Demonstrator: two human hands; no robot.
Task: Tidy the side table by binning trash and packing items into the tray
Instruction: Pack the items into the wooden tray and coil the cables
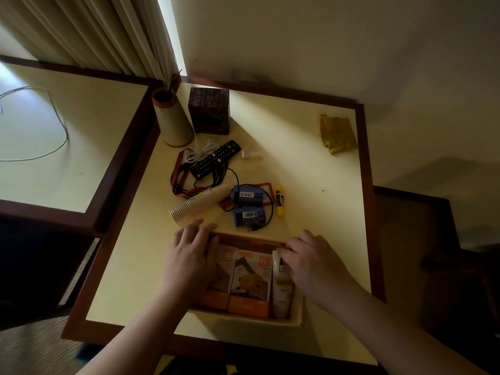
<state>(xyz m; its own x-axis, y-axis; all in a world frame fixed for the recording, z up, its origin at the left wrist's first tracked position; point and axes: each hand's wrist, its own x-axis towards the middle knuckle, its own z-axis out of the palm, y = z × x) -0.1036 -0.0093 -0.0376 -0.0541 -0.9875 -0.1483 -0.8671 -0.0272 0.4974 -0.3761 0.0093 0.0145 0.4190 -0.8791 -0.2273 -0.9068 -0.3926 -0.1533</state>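
A shallow tray [295,319] sits at the near edge of the cream side table [311,163]. It holds two orange boxes [250,285] and a white tube [281,296] on the right. My left hand [189,255] lies flat on the tray's left side, over the left box. My right hand [311,261] rests on the tray's far right corner, fingers at the top of the tube. Beyond the tray lie a stack of paper cups [197,205], two blue packs [246,205] with black cable, a yellow glue stick [280,203], a black remote [215,159] and a crumpled gold wrapper [336,133].
A cone-shaped vase [171,117] and a dark tissue box [209,110] stand at the table's far left corner. A small clear item [251,153] lies by the remote, red and white cords [186,169] beside it. A second table [67,131] adjoins on the left.
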